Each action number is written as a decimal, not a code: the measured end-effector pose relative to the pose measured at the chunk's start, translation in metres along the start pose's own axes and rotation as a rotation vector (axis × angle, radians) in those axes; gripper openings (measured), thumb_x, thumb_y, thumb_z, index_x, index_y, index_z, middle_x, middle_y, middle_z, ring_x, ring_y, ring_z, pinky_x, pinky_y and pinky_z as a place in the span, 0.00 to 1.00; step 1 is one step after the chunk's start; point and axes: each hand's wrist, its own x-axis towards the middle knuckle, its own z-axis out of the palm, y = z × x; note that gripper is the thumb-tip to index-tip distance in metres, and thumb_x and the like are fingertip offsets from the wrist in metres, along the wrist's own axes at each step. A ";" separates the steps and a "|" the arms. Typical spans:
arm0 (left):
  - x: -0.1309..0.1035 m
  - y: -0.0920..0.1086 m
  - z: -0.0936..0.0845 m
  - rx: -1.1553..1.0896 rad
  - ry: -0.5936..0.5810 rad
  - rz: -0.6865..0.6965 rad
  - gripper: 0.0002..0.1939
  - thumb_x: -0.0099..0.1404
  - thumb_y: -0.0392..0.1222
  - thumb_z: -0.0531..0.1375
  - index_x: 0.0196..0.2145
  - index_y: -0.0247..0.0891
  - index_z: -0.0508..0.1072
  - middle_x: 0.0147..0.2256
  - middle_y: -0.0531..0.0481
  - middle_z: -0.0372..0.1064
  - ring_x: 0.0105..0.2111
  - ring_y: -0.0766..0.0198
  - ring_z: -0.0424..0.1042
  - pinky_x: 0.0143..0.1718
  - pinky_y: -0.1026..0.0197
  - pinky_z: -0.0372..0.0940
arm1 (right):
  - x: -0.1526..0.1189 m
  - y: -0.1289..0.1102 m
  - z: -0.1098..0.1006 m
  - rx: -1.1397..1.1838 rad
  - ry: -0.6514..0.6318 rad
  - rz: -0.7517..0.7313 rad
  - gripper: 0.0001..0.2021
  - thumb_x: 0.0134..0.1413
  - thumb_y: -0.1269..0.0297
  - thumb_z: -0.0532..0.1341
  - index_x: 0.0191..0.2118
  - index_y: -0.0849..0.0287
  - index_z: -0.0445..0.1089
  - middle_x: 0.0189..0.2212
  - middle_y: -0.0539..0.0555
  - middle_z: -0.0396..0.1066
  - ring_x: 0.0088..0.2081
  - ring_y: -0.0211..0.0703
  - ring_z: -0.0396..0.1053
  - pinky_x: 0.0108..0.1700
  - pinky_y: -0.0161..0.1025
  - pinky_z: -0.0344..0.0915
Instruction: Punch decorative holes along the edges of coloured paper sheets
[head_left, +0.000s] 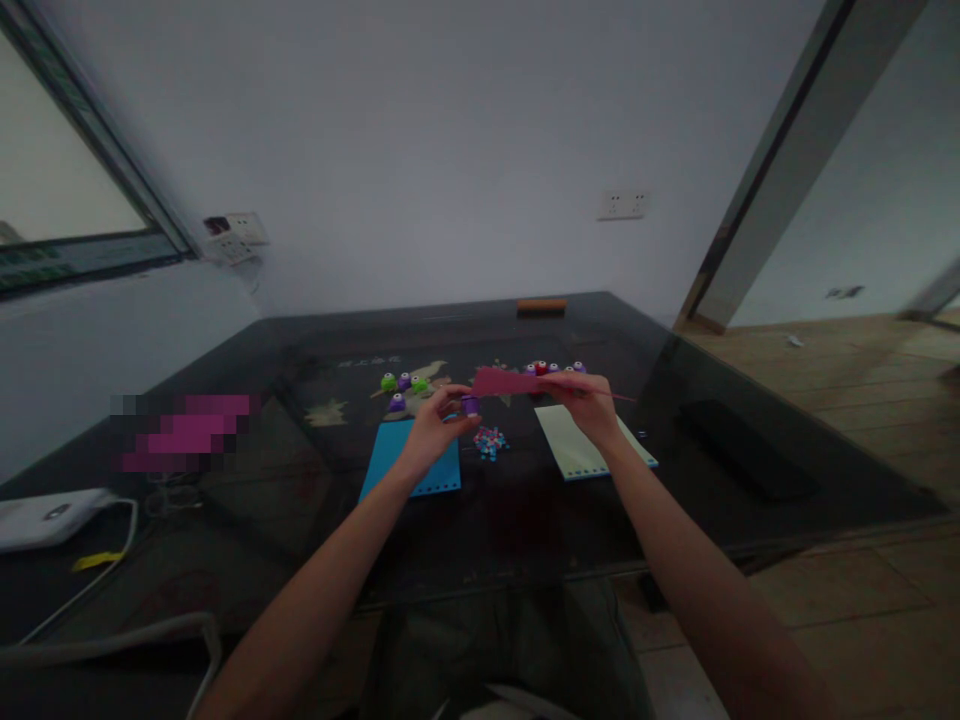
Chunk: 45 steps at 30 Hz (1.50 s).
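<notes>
My left hand is closed, its fingertips around a small purple cylindrical object whose exact kind I cannot make out. In my right hand is a pink sheet of paper, gripped at its right side and held nearly edge-on above the table. The sheet's left end reaches just over the purple object; whether they touch I cannot tell. Below lies a small heap of pink, blue and white bits. A blue notepad is under my left wrist, and a pale yellow notepad lies under my right hand.
Green and purple toys with eyes stand behind my left hand; red and purple ones stand behind the pink sheet. An orange-brown bar lies at the dark table's back edge. A black slab lies right, a white device left.
</notes>
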 end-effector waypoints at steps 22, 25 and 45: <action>-0.002 0.005 0.002 -0.030 0.025 -0.034 0.17 0.49 0.40 0.64 0.38 0.39 0.68 0.37 0.49 0.71 0.36 0.61 0.71 0.42 0.55 0.65 | 0.001 0.006 0.002 0.032 0.046 -0.002 0.06 0.41 0.60 0.64 0.27 0.53 0.75 0.27 0.50 0.75 0.31 0.46 0.71 0.37 0.43 0.67; -0.002 0.005 0.002 -0.051 0.008 -0.061 0.17 0.50 0.42 0.64 0.38 0.38 0.68 0.36 0.49 0.72 0.35 0.61 0.72 0.42 0.54 0.65 | 0.001 0.009 0.003 0.020 0.029 0.014 0.06 0.40 0.61 0.64 0.28 0.55 0.75 0.27 0.51 0.75 0.30 0.45 0.70 0.35 0.41 0.67; -0.002 0.003 0.005 -0.128 0.009 -0.197 0.14 0.52 0.44 0.63 0.36 0.36 0.72 0.36 0.48 0.73 0.30 0.63 0.72 0.40 0.56 0.66 | -0.001 0.014 0.010 0.153 -0.052 0.273 0.17 0.37 0.61 0.67 0.37 0.62 0.70 0.35 0.59 0.74 0.38 0.51 0.72 0.43 0.48 0.68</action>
